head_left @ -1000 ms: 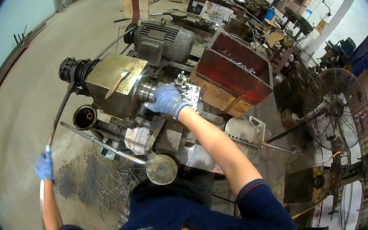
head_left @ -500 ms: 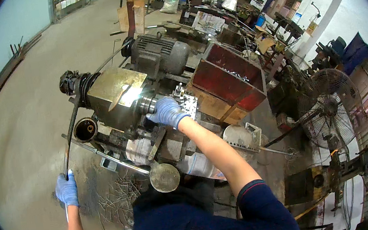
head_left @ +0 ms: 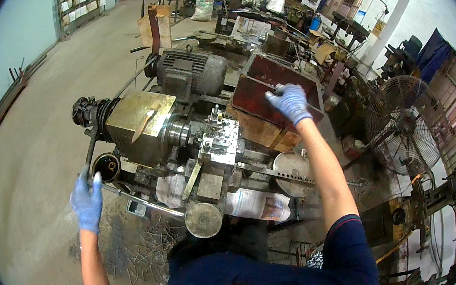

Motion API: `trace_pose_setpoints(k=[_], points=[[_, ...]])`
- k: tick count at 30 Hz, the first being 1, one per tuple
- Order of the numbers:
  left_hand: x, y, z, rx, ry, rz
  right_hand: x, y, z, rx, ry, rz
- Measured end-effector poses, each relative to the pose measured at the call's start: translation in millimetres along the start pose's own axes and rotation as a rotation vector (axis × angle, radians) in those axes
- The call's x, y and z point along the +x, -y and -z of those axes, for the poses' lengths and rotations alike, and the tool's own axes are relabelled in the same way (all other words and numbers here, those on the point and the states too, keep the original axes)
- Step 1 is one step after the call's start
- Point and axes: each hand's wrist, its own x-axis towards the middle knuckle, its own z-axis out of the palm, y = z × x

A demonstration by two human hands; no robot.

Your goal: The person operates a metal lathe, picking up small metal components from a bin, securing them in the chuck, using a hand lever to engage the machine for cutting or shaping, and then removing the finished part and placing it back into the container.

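My left hand (head_left: 87, 205), in a blue-grey knit glove, is at the lower end of the long dark lever (head_left: 91, 148) on the left of a small lathe. Its thumb stands apart from the fingers, which are beside the lever and not wrapped round it. My right hand (head_left: 293, 104), gloved alike, is over the dark red metal bin (head_left: 248, 95). Thumb and fingertips are drawn together, and a small pale bit shows at the tips, too small to name. The lathe's round metal chuck (head_left: 178, 132) is left of the tool block (head_left: 222, 143), which is strewn with shavings.
A grey motor (head_left: 194, 72) stands behind the brass-coloured headstock cover (head_left: 139, 116). A shiny bar (head_left: 150, 206) runs to a round metal disc (head_left: 203, 220) close to my body. Wire scraps (head_left: 144, 249) litter the floor. A large fan (head_left: 405, 125) stands on the right.
My right hand has left the chuck and moved right to the red bin. The lever has swung up and away from me; my left hand has risen with it and its grip has loosened.
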Motion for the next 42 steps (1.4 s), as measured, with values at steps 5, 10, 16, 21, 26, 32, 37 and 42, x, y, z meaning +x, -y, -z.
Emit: trace_pose_setpoints(k=[5, 10, 16, 21, 26, 32, 37, 42], points=[[51, -73, -49, 0.003, -0.135, -0.339, -40, -8, 2, 0.227, -0.179, -0.054], [61, -73, -112, 0.069, 0.058, -0.521, -137, 5, -38, 0.528, -0.196, 0.088], [28, -136, -98, -0.253, 0.112, -0.648, -233, -20, -73, 0.766, -0.037, -0.054], [10, -160, -134, -0.191, 0.303, -0.575, -258, -30, -72, 0.912, -0.066, -0.126], [0, -147, -139, -0.064, 0.51, -0.582, -275, -45, -67, 0.99, -0.007, -0.248], [13, -144, -83, -0.327, 0.235, -0.486, -303, -79, -98, 1.087, -0.098, -0.32], [59, -135, -81, -0.264, -0.043, -0.491, -345, -126, -107, 0.961, -0.144, -0.501], [75, -104, -91, -0.099, 0.459, -0.376, -400, -177, -84, 0.642, -0.188, -0.746]])
